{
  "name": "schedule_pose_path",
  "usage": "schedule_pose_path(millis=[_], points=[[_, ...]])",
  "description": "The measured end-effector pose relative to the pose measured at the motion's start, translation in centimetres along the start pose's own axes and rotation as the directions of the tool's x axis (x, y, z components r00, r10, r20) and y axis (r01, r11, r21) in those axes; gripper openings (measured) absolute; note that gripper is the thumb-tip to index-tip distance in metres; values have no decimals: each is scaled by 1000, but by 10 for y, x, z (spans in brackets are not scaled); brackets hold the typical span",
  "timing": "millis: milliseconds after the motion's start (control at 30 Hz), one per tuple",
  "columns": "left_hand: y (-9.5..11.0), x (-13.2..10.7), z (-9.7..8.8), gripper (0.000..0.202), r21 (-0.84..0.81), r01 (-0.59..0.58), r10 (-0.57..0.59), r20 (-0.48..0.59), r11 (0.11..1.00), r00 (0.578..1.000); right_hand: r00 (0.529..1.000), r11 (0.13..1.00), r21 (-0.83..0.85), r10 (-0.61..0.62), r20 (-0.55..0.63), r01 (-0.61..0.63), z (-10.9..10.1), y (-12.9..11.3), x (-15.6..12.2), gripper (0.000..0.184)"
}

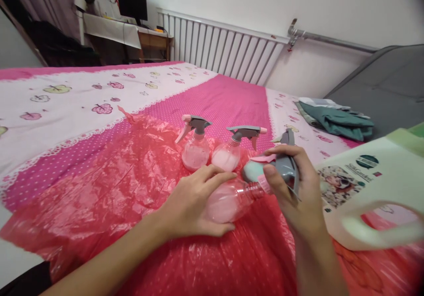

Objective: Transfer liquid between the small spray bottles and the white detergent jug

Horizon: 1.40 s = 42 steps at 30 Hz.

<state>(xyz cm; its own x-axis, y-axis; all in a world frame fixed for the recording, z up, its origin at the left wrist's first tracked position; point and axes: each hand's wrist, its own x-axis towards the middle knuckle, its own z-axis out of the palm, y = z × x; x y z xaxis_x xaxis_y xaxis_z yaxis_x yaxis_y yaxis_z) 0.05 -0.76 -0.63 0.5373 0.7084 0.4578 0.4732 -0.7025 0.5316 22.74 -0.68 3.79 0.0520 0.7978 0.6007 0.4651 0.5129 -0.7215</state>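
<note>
A clear pink spray bottle (228, 202) with whitish liquid inside lies tilted over the red plastic, its neck pointing right. My left hand (195, 203) is closed around its body. In my right hand (303, 181) is a grey spray head (286, 170) with a pink trigger; its pink end meets the bottle's neck, though I cannot tell whether it is screwed on. Just behind stand two pink spray bottles, one on the left (195, 152) and one in the middle (227, 154), both with grey-and-pink heads. A bottle with pale green contents (254, 171) is partly hidden behind my right hand.
Crumpled red plastic sheeting (132, 172) covers the near part of the patterned pink bed (228, 97). A large pale green jug (377, 154) stands close on my right. Folded clothes (341, 117) lie behind it, by a grey headboard (384, 84). A desk with a monitor (131, 0) is far left.
</note>
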Motion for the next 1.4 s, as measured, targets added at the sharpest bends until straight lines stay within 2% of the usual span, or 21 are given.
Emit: schedule_pose_path(millis=[67, 167, 300, 400, 533, 633, 900, 967, 1067, 1200, 1400], points=[[-1, 0, 0, 85, 5, -1, 1, -1, 1000, 1000, 998, 1000, -23, -17, -55, 16, 0, 0, 0, 30], [0, 0, 0, 84, 6, -12, 12, 7, 1000, 1000, 1000, 1000, -1, -4, -4, 4, 1, -2, 0, 29], [0, 0, 0, 86, 2, -8, 8, -4, 1000, 1000, 998, 999, -44, 6, -70, -9, 3, -1, 1, 30], [0, -1, 1, 88, -3, -12, 12, -6, 1000, 1000, 1000, 1000, 11, 25, -14, -25, 5, 2, 1, 29], [-1, -1, 2, 87, -9, -14, 13, -16, 1000, 1000, 996, 1000, 2, 6, -86, -5, 5, 3, 1, 32], [0, 0, 2, 87, -21, -23, 22, -24, 1000, 999, 999, 999, 48, 25, -24, -24, 5, 3, 0, 32], [0, -1, 3, 87, -31, -6, 5, -22, 1000, 1000, 997, 1000, 24, -2, -78, 3, 5, 1, -1, 26], [0, -1, 3, 86, -26, 3, -3, -24, 1000, 1000, 994, 1000, 2, -15, -108, 16, 5, 0, -2, 28], [1, 0, 2, 86, -32, -2, 1, -24, 999, 1000, 996, 999, 44, -1, -90, 5, 6, 0, -2, 31], [2, 1, 2, 85, -42, 3, -5, -31, 999, 1000, 992, 995, 95, 27, -121, -16, 8, 0, -3, 44], [1, 0, 2, 85, -44, 23, -24, -24, 999, 999, 990, 996, 85, 41, -137, -30, 7, 0, -3, 42]])
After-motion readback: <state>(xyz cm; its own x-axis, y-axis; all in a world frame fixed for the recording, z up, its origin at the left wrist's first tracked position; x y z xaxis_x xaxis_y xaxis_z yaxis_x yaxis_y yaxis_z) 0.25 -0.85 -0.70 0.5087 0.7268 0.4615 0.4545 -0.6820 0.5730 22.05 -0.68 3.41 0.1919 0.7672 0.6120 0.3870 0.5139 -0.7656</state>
